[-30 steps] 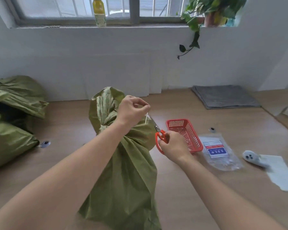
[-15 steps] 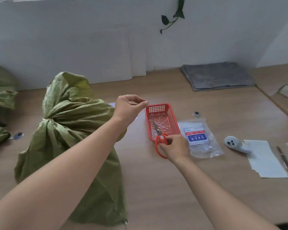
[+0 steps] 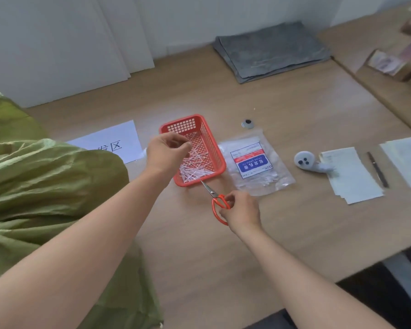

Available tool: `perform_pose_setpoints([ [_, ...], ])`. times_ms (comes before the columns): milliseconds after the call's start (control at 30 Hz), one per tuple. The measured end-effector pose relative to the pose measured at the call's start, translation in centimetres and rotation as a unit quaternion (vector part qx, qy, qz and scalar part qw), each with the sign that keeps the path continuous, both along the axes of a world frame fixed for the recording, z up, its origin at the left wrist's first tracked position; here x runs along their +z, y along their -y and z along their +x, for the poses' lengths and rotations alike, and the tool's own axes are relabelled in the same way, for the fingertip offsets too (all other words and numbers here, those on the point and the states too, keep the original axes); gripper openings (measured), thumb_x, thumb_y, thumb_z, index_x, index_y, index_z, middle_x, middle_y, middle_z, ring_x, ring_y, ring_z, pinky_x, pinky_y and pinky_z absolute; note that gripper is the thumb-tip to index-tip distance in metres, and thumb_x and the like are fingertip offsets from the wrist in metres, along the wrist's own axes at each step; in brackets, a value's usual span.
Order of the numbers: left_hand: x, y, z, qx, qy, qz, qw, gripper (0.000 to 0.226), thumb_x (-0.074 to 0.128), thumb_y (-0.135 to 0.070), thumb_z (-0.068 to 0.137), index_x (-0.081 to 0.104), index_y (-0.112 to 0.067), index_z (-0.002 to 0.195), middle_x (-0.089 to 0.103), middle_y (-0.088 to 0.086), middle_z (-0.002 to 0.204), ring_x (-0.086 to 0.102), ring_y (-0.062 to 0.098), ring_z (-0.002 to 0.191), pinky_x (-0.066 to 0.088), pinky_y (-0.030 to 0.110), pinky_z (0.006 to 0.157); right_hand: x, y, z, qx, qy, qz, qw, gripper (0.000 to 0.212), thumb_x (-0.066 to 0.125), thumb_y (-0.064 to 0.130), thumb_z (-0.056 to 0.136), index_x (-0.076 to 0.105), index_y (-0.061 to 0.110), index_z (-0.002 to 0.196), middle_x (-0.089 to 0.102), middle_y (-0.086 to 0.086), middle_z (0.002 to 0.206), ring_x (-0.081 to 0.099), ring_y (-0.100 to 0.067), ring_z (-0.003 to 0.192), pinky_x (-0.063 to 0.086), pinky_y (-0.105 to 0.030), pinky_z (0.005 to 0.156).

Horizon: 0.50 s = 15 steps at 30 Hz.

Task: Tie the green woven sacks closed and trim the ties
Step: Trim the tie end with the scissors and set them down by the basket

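Where your wooden table (image 3: 294, 96) meets the white wall (image 3: 57, 43), a grey mat (image 3: 271, 51) lies at upper right. The green sack (image 3: 45, 186) fills the left edge, crumpled and creased. Your left hand (image 3: 164, 153) hovers over the red basket (image 3: 217, 150) of white ties (image 3: 195, 169), fingertips bunched; you cannot tell whether they pinch anything. Your right hand (image 3: 242, 212) grips the orange scissors (image 3: 217, 203), blades closed, tips at the basket's near rim.

The left hand (image 3: 166, 151) and right hand (image 3: 241, 210) are bare, as are both forearms. Dark fabric (image 3: 370, 298), perhaps clothing, shows beyond the near edge of the light wooden table (image 3: 294, 103).
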State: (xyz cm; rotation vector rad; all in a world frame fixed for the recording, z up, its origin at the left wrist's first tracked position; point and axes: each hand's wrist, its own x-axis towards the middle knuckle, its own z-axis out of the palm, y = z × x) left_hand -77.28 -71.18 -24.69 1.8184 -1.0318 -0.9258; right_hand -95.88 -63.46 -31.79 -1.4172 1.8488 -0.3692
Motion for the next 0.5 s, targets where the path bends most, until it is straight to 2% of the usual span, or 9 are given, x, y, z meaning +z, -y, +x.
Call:
perform_pose_setpoints([
  [67, -2.1, 0.6, -0.7, 0.02, -0.012, 0.026, 0.999, 0.006, 0.08, -0.01, 0.086, 0.076, -0.015, 0.084, 0.076, 0.006, 0.079, 0.078, 0.022, 0.076, 0.064, 0.032, 0.073, -1.7, -0.3, -0.5, -0.004, -0.004, 0.021, 1.0, 0.033, 0.07, 0.0, 0.074, 0.079, 0.018, 0.101, 0.077, -0.003, 0.095, 0.07, -0.026, 0.095, 0.057, -0.034, 0.079],
  [167, -4.9, 1.2, -1.2, 0.056, -0.042, 0.052, 0.996, 0.006, 0.081, -0.01, 0.085, 0.077, -0.015, 0.086, 0.078, 0.009, 0.086, 0.078, 0.026, 0.084, 0.064, 0.039, 0.084, -3.8, -0.9, -1.4, -0.003, -0.01, 0.055, 0.998, 0.045, 0.065, -0.003, 0.077, 0.078, 0.02, 0.113, 0.077, -0.004, 0.102, 0.069, -0.026, 0.102, 0.056, -0.033, 0.084],
  [267, -6.9, 1.5, -1.6, 0.065, -0.035, 0.062, 0.995, 0.011, 0.083, -0.017, 0.083, 0.078, -0.024, 0.089, 0.077, 0.0, 0.088, 0.075, 0.018, 0.086, 0.062, 0.039, 0.091, -5.3, -1.5, -2.0, -0.002, -0.008, 0.071, 0.997, 0.041, 0.066, -0.002, 0.08, 0.076, 0.019, 0.114, 0.076, -0.004, 0.105, 0.068, -0.026, 0.105, 0.056, -0.036, 0.088],
  [333, -7.5, 1.6, -2.0, 0.066, -0.036, 0.064, 0.995, 0.012, 0.081, -0.017, 0.086, 0.079, -0.021, 0.098, 0.076, -0.004, 0.09, 0.072, 0.014, 0.087, 0.061, 0.038, 0.093, -5.9, -1.5, -2.2, -0.01, -0.005, 0.072, 0.997, 0.037, 0.066, 0.002, 0.082, 0.075, 0.018, 0.114, 0.076, -0.005, 0.106, 0.068, -0.026, 0.106, 0.056, -0.036, 0.088],
  [500, -7.6, 1.5, -2.5, 0.045, -0.043, 0.076, 0.995, 0.018, 0.074, -0.017, 0.091, 0.079, -0.016, 0.109, 0.077, 0.002, 0.105, 0.07, 0.014, 0.091, 0.061, 0.04, 0.093, -6.8, -1.3, -2.3, -0.01, 0.003, 0.078, 0.997, 0.033, 0.069, 0.012, 0.084, 0.073, 0.016, 0.117, 0.074, -0.005, 0.108, 0.066, -0.026, 0.109, 0.05, -0.032, 0.09],
])
